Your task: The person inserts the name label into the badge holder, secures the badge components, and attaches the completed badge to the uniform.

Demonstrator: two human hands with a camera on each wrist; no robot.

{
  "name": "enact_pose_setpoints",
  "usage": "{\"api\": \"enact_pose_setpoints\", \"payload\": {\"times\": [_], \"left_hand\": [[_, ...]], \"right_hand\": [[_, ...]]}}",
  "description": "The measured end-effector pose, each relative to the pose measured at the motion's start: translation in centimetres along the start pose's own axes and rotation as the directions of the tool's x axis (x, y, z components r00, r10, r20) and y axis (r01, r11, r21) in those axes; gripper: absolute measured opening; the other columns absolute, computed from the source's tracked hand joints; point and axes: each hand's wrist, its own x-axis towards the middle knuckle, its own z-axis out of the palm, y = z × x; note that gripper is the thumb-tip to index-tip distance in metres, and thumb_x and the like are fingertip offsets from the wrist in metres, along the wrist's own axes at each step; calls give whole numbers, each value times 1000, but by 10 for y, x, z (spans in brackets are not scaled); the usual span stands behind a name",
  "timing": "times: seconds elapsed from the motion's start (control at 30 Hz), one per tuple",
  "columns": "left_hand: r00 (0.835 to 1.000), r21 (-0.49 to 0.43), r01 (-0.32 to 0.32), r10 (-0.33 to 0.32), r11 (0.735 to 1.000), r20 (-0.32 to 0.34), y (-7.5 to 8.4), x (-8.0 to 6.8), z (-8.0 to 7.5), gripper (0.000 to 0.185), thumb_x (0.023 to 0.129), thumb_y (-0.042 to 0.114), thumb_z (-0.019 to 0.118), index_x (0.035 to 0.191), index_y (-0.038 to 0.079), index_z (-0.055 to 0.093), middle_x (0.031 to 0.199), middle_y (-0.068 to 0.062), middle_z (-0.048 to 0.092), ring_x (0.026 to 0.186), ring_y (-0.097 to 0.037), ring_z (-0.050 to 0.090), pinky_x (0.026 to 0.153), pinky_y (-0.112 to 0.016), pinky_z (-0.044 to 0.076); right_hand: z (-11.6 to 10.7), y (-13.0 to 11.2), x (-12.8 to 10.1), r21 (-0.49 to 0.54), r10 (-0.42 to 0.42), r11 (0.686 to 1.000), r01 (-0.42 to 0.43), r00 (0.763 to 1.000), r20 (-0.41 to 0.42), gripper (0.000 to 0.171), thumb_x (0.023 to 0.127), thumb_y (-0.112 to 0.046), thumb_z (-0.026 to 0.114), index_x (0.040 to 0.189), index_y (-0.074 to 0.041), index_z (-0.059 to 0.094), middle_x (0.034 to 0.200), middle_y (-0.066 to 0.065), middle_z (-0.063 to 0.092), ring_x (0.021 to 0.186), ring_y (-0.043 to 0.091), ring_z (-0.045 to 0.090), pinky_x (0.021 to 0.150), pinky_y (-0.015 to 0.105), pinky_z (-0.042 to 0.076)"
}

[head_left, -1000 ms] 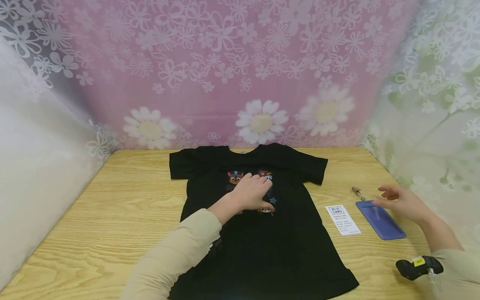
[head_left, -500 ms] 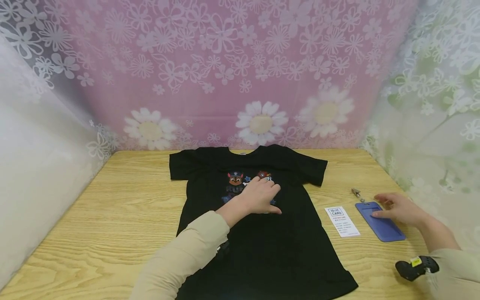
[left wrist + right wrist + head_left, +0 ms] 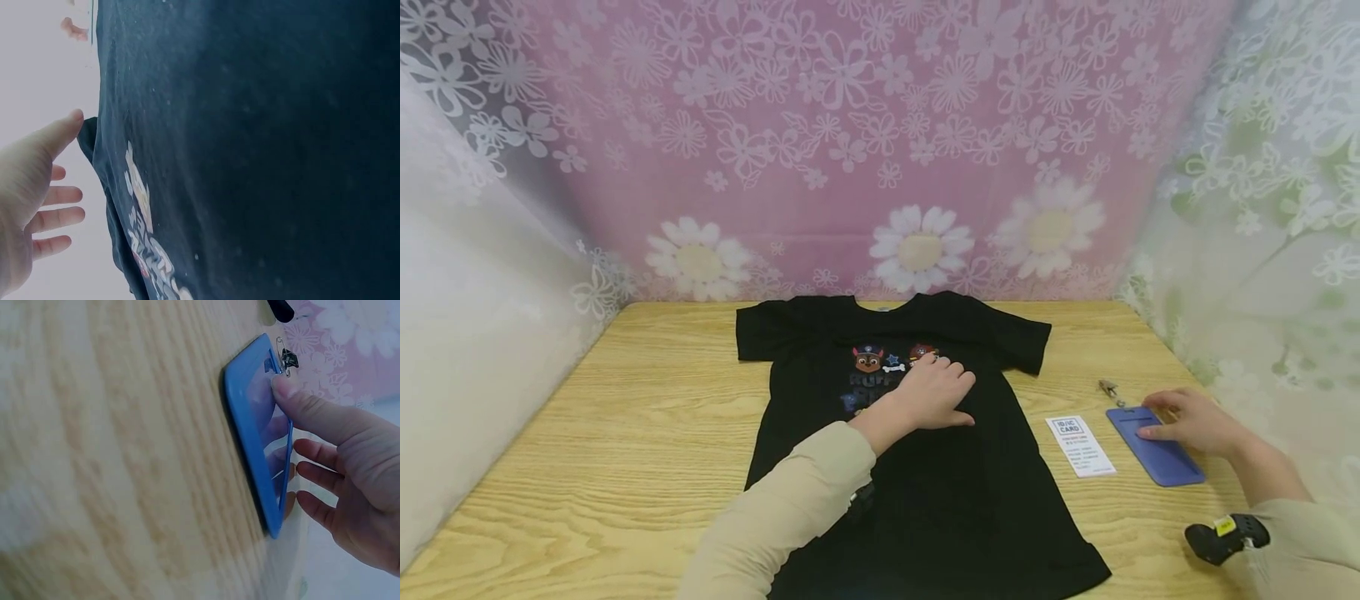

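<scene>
A black T-shirt (image 3: 917, 433) lies spread flat on the wooden desk (image 3: 625, 433), collar towards the flowered backdrop (image 3: 880, 125). The left hand (image 3: 934, 393) rests on the chest print with fingers straight and together; over the last second it has slid rightward across the cloth, uncovering more of the cartoon print (image 3: 872, 375), which reads as a smoothing stroke. The right hand (image 3: 1191, 419) has come down from hovering onto the blue card holder (image 3: 1153, 446) that lies on the desk right of the shirt; in the right wrist view its thumb tip touches the holder's top edge near the metal clip (image 3: 288, 359) while the other fingers stay loosely spread behind, not yet closed around it. A white ID card (image 3: 1080, 445) lies between shirt and holder, untouched. So the holder looks about to be picked up.
</scene>
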Motion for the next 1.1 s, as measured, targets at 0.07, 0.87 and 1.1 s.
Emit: {"api": "enact_pose_setpoints", "payload": {"times": [0.07,0.87,1.1], "left_hand": [[1000,4,-3,3,1000,-5,1,2,0,53,83,65,50,107,19,58,95,5,58,83,-13,54,72,-28,38],[1000,-8,-11,11,1000,0,27,31,-6,43,87,61,47,103,23,60,93,8,57,81,-10,53,65,-25,35],[1000,-60,19,-18,998,25,32,41,-6,40,88,59,47,99,23,60,90,9,57,78,-9,52,61,-23,35]], "right_hand": [[-1,-1,2,-12,-22,1000,23,1000,9,57,75,-29,76,109,13,56,110,35,47,102,51,42,80,59,36],[-15,-3,7,75,47,996,-57,991,125,43,81,-23,72,96,9,47,84,8,49,73,17,42,60,27,36],[-17,-1,6,183,70,979,-90,991,114,40,88,-19,64,106,13,47,85,7,55,67,11,47,57,27,41]]}}
